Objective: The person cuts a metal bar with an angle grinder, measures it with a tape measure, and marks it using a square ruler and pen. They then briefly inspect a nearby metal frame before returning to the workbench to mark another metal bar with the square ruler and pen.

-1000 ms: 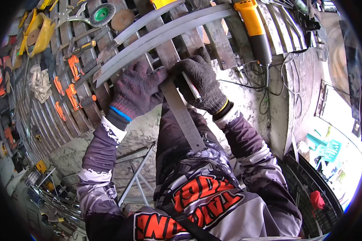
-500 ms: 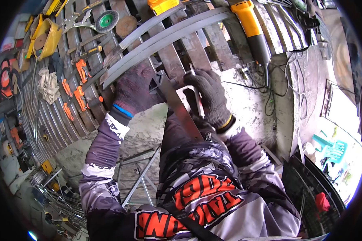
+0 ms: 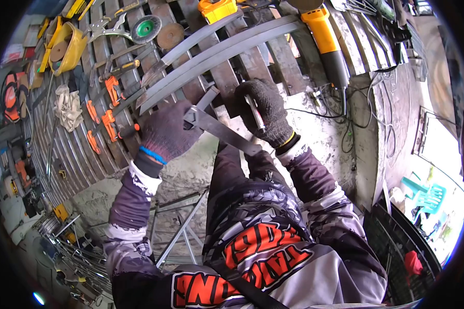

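Observation:
My left hand (image 3: 169,130), in a dark glove with a blue cuff edge, is closed on a flat metal square (image 3: 227,135) at its corner. One arm of the square slants down to the right over my legs, and the shorter arm points up toward the slatted bench. A slim white marker pen (image 3: 254,112) lies along the grip of my right hand (image 3: 265,112), whose gloved fingers are curled around it. Just beyond both hands, a long grey metal bar (image 3: 216,61) rests across the slats. A shorter grey bar (image 3: 195,40) lies behind it.
On the slatted metal bench (image 3: 95,164) are orange clamps (image 3: 110,124), a green-centred grinding disc (image 3: 145,29), a brown disc (image 3: 170,36) and a crumpled cloth (image 3: 68,109). A yellow-and-black power tool (image 3: 326,44) sits at the right, near loose cables (image 3: 348,126). A metal frame (image 3: 183,226) stands below left.
The square has shifted left and swung, so its long arm lies flatter and its short arm shows. My right hand has turned slightly with the marker pen, and the view has shifted a little.

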`<state>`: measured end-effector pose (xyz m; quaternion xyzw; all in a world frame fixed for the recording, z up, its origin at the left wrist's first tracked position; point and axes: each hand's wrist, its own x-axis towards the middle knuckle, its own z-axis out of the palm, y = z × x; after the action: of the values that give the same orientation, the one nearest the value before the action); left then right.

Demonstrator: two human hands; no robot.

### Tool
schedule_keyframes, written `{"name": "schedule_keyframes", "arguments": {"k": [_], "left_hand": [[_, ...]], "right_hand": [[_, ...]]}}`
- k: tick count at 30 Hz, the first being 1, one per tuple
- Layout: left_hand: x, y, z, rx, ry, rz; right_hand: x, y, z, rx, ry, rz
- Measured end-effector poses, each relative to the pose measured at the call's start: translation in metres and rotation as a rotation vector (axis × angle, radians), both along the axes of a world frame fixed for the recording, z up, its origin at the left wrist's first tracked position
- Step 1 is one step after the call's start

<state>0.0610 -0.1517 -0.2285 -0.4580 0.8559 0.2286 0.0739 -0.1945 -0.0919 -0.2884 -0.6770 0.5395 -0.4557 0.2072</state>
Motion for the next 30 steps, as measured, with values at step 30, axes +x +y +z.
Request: {"name": "schedule_keyframes", "arguments": {"k": [30], "left_hand": [[-0.023,-0.012,0.009,0.140,0.003,-0.073]], "right_hand": [[-0.012,0.028,0.003,0.159,0.020,0.019]]}}
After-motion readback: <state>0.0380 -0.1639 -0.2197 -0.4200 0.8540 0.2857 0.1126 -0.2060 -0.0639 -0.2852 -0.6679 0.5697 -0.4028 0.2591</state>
